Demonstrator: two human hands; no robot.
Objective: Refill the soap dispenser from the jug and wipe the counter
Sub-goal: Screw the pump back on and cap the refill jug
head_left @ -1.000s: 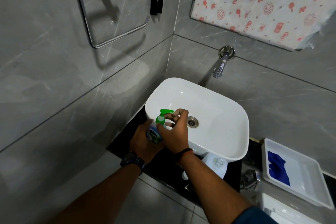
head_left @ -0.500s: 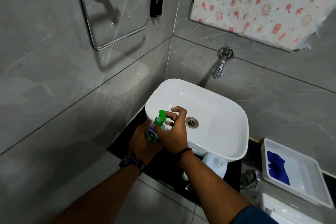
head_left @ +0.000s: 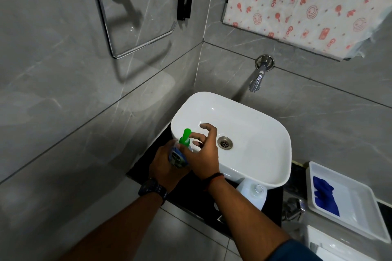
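My left hand (head_left: 164, 165) grips the body of the soap dispenser (head_left: 178, 155), a clear bottle with a blue-green label and a green pump top (head_left: 185, 137), held at the sink's left front corner. My right hand (head_left: 203, 152) sits at the pump collar with thumb and fingers on it and the other fingers spread over the basin. The translucent white jug (head_left: 253, 194) stands on the black counter (head_left: 146, 165) under the sink's front rim, its cap on. A blue cloth (head_left: 324, 195) lies in a white tray (head_left: 360, 201) at the right.
The white basin (head_left: 254, 133) with its drain (head_left: 224, 142) takes up most of the counter. A wall tap (head_left: 257, 78) juts over it. A chrome towel ring (head_left: 131, 27) hangs on the left wall. A chrome fitting (head_left: 293, 211) and a white toilet tank lid (head_left: 331, 248) sit at lower right.
The green pump spout has turned from pointing right to pointing away from me. My right hand's fingers have opened and spread; my left hand kept its hold on the bottle.
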